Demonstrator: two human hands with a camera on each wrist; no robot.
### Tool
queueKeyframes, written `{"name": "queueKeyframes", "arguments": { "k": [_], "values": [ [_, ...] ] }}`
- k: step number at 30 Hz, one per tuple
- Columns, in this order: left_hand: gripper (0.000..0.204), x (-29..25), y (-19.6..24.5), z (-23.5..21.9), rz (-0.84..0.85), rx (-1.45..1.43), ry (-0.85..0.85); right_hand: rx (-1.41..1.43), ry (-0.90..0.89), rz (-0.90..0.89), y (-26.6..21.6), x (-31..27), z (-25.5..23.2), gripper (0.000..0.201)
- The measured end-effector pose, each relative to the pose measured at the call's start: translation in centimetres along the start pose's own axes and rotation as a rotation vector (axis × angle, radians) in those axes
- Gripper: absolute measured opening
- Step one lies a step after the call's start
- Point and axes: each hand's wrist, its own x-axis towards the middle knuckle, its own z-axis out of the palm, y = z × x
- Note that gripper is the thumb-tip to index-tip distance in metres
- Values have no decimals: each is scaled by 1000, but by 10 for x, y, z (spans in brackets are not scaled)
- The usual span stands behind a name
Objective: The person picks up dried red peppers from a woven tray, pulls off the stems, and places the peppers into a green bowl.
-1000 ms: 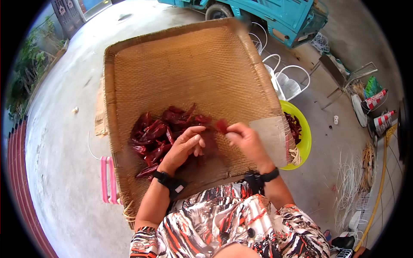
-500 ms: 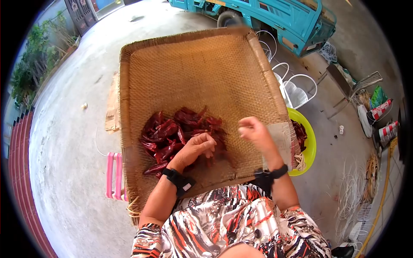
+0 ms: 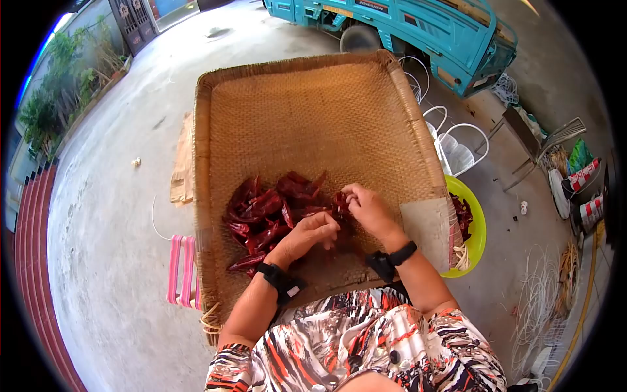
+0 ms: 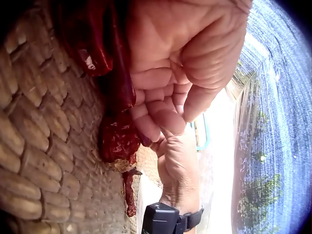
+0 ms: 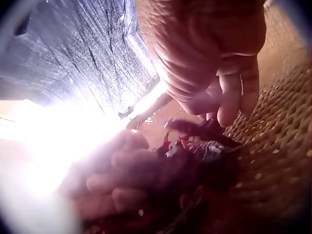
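Back down from mid-air, the right hand (image 3: 367,208) now meets the left hand (image 3: 312,232) over a woven tray (image 3: 313,124), both sets of fingers curled onto dried red chillies (image 3: 268,209) heaped at the tray's near side.

An outdoor farmyard: bare concrete ground (image 3: 111,215), a parked teal truck (image 3: 418,26), garden plants (image 3: 52,104) along the edge, and a woven drying tray (image 3: 313,117) of chillies (image 3: 268,209).
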Motion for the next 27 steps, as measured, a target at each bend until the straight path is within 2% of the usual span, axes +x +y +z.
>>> {"name": "queueKeyframes", "arguments": {
  "k": [2, 5, 8, 11, 14, 17, 21, 27],
  "values": [
    [16, -1, 0, 2, 2, 0, 6, 149, -8, 49, 7, -7, -3, 25],
    [15, 0, 0, 1, 1, 5, 5, 255, -41, 82, 16, -14, -2, 28],
    [16, 0, 0, 0, 3, -4, -3, 138, -26, 7, 6, -21, -7, 30],
    [16, 1, -4, -2, 6, -3, -10, 47, 8, 6, 8, -25, -8, 34],
    [21, 0, 2, 2, -16, -6, 59, 172, -30, 38, -15, -33, -23, 35],
    [28, -2, 9, 8, 16, -40, 96, 894, -313, 217, -19, -43, -28, 35],
    [34, -1, 6, 5, 28, -25, 43, 1002, -415, 238, -20, -49, -23, 35],
    [21, 0, 1, 1, 98, -34, -25, 1108, -511, 320, -17, -51, -21, 34]
  ]
}}
